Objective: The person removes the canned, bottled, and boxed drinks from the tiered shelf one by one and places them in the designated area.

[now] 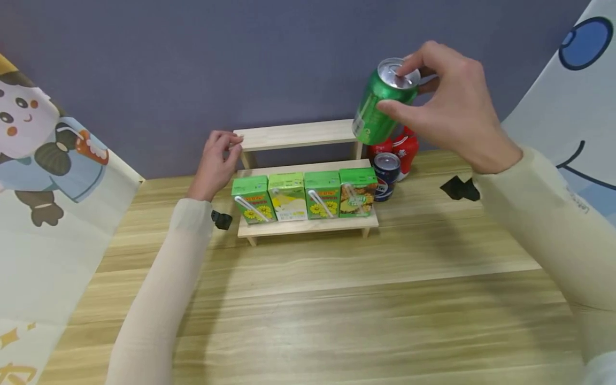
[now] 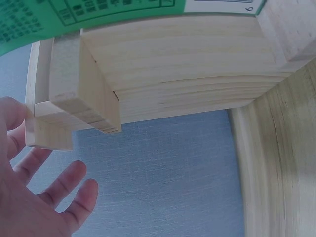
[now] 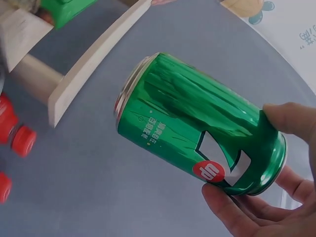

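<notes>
Right hand (image 1: pixel 452 109) grips the green can (image 1: pixel 382 101) by its top end, tilted, above the shelf (image 1: pixel 298 135) — level it before lowering. Left hand (image 1: pixel 216 163), fingers relaxed, steadies the shelf's left end.

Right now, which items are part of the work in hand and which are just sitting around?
In hand:
- green soda can, gripped by the right hand
- two-tier wooden shelf, top tier touched by the left hand

Lying about:
- four green juice boxes
- blue cola can
- red bottles
</notes>
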{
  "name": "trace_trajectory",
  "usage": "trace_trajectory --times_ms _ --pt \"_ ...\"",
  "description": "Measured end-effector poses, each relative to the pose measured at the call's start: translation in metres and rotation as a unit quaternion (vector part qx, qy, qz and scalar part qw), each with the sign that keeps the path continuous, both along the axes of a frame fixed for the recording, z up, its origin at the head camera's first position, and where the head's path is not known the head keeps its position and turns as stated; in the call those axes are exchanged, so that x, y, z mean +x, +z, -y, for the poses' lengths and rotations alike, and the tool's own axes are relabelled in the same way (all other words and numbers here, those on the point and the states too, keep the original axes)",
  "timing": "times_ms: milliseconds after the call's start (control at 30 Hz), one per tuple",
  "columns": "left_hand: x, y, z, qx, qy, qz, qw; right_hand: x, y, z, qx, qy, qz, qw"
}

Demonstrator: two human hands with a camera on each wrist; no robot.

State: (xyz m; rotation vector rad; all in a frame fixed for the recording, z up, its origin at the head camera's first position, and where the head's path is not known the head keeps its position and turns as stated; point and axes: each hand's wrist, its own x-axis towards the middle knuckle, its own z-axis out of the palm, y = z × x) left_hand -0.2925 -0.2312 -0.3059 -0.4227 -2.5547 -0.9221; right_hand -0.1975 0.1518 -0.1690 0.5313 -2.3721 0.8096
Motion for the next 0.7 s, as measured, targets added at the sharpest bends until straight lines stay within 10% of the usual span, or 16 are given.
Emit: trace_trajectory --times_ms 300,700 --pt "0.000 -0.001 0.000 0.003 -0.001 -0.004 1.0000 0.024 -0.014 -0.037 0.032 -0.018 -0.054 0.998" --pt "0.003 0.000 0.005 0.009 0.005 0.005 0.9999 0.033 -0.061 -0.076 0.032 -0.082 0.039 0.995"
